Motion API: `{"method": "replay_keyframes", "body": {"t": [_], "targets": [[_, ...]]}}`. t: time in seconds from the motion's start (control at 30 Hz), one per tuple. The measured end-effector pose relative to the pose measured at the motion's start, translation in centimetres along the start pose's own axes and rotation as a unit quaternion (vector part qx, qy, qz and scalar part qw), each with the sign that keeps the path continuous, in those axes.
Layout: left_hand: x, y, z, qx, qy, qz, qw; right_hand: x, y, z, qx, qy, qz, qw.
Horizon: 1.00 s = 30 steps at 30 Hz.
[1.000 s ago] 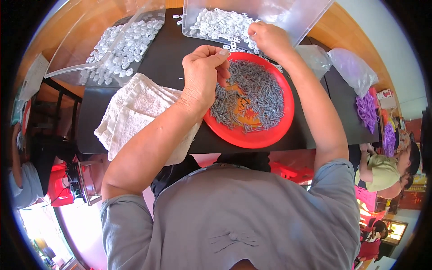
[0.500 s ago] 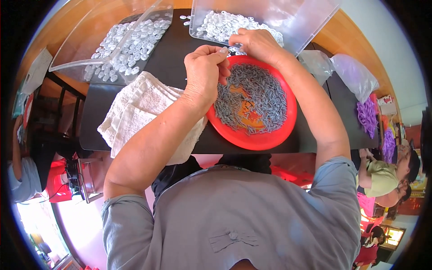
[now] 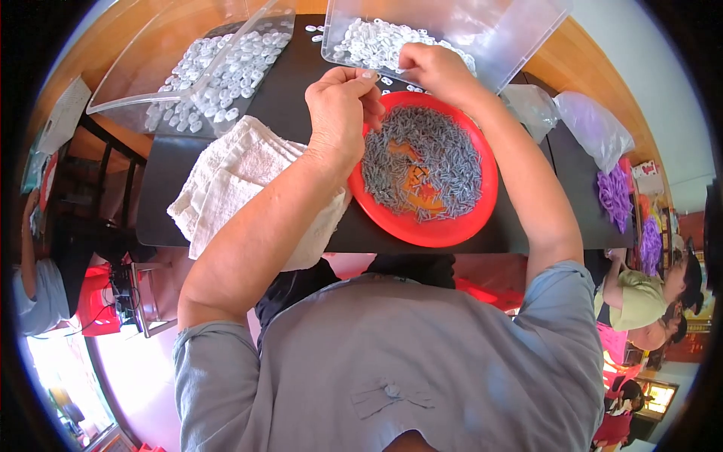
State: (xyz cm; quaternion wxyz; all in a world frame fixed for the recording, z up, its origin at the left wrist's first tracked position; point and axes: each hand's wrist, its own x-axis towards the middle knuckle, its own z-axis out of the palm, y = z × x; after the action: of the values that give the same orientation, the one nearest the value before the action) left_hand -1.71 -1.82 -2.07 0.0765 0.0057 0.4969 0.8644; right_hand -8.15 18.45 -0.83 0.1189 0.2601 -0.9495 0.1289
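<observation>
My left hand (image 3: 343, 94) is above the left rim of a red plate (image 3: 493, 192), thumb and fingers pinched on something too small to make out. The plate holds a loose layer of small grey screw-like pieces (image 3: 444, 143). Past the plate's far rim, my right hand (image 3: 437, 69) has its fingers closed at the near side of a clear plastic bin (image 3: 520, 38). Small white oval plastic pieces (image 3: 376, 39) fill part of that bin. Whatever the right fingers hold is hidden. A few more white pieces lie between the bin and the plate.
A second clear bin (image 3: 139, 105) with white pieces stands at the far left. A folded white towel (image 3: 241, 181) lies left of the plate on the dark table (image 3: 162, 203). Plastic bags (image 3: 595, 128) and purple strands (image 3: 614, 196) are at the right. Other people sit beyond both sides.
My right hand has moved slightly right, away from my left hand, widening the gap between them. My left hand stays pinched, a little higher. The whole view has shifted slightly.
</observation>
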Motion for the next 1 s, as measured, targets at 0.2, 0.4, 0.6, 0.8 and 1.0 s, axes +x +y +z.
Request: {"method": "replay_keyframes", "body": {"t": [0.2, 0.4, 0.6, 0.8, 1.0], "targets": [[-0.1, 0.3, 0.4, -0.019, -0.026, 0.045, 0.998, -5.3, -8.4, -3.7, 0.356, 0.033, 0.170, 0.918], [-1.1, 1.0, 2.2, -0.152, -0.100, -0.072, 0.981, -7.3, -10.9, -1.5, 0.268, 0.165, -0.043, 0.948], [-0.8, 2.1, 4.0, -0.145, -0.100, -0.076, 0.981, -7.7, -10.9, -2.6, 0.327, 0.192, -0.012, 0.925], [-1.3, 1.3, 4.3, -0.145, -0.112, -0.018, 0.983, -7.8, -11.5, -2.5, 0.450, 0.156, 0.132, 0.869], [-1.6, 0.9, 3.6, -0.105, -0.117, 0.007, 0.988, -7.7, -11.4, -1.5, 0.447, 0.121, 0.167, 0.871]]}}
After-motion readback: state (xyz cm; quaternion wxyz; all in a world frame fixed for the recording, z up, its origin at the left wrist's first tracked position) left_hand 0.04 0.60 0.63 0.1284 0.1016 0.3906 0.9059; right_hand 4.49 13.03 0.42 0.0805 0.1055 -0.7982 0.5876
